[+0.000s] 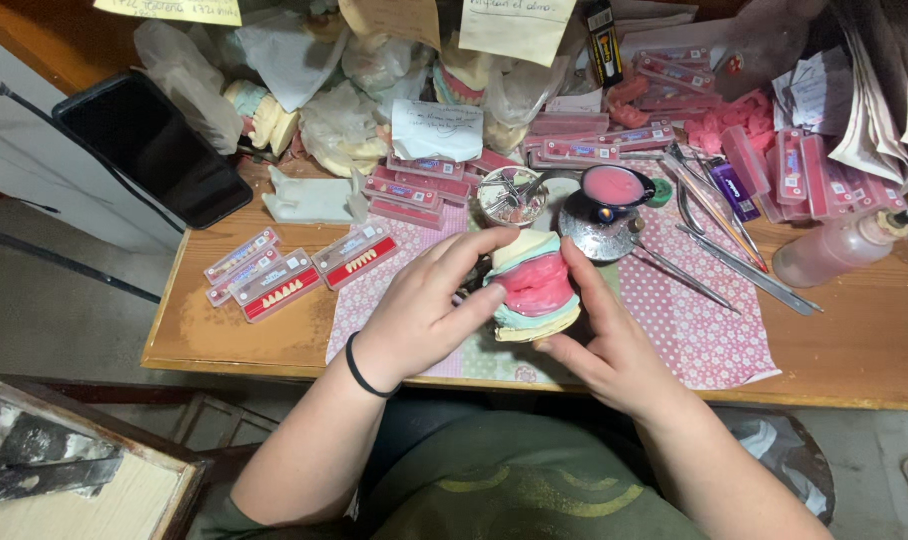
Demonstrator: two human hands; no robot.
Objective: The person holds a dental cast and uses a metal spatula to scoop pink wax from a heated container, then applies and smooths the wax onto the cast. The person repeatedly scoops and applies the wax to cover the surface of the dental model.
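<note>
Two hands cup a dental model over the patterned mat on the desk; left hand half curled, thumb and fingers pressed to the model's left side; right hand curled round its right edge, forefinger along the pink wax; black band on left wrist; small burner with pink wax bowl just behind; tooth cards to the left.

Even, soft light falls from above, bright on the wooden table and the patterned mat. Shadows are faint and short beneath the hands. Glare glints on the metal tools and the dark phone screen. Focus is sharp centrally; edges bow slightly, and the floor stays dimmer.
</note>
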